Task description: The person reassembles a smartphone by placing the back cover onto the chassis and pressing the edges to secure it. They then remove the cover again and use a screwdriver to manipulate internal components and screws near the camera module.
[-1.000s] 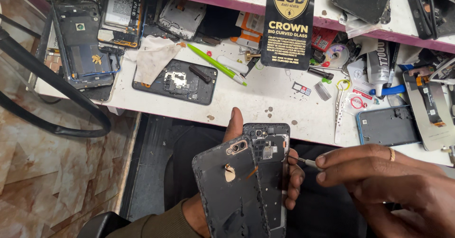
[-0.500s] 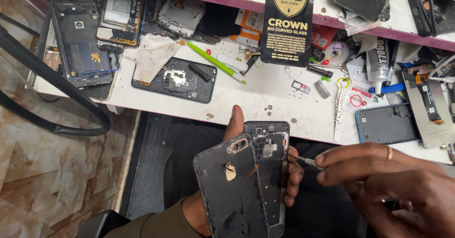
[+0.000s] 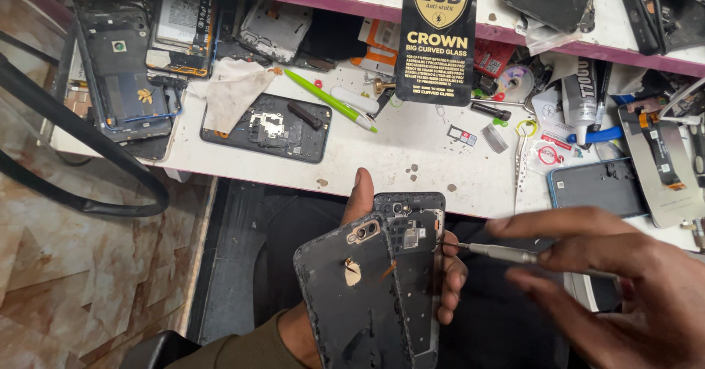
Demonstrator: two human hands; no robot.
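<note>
Left hand (image 3: 400, 266) is cupped under an opened dark smartphone body with its circuit parts showing (image 3: 413, 266), thumb up at twelve o'clock, fingers curled round the right edge. The dark plastic back cover with a twin-lens cut-out (image 3: 356, 295) is splayed off it toward nine o'clock, also resting in that palm, the whole bundle hanging in the air below the edge of the white speckled desk (image 3: 411, 152). Right hand (image 3: 609, 273) comes in from three o'clock, thumb and fingers pinching a slim silver-shafted screwdriver (image 3: 507, 252), other fingers spread, tip right at the phone's right edge.

Risks, as I read it: the tip looks to sit on the edge rather than squarely in anything, so a slip could drive it into those left fingers or gouge the board. The loose cover is only wedged, so a hard twist might send it sliding to the floor. Nothing supports the phone from underneath, so any freed screw would likely drop out of sight
</note>
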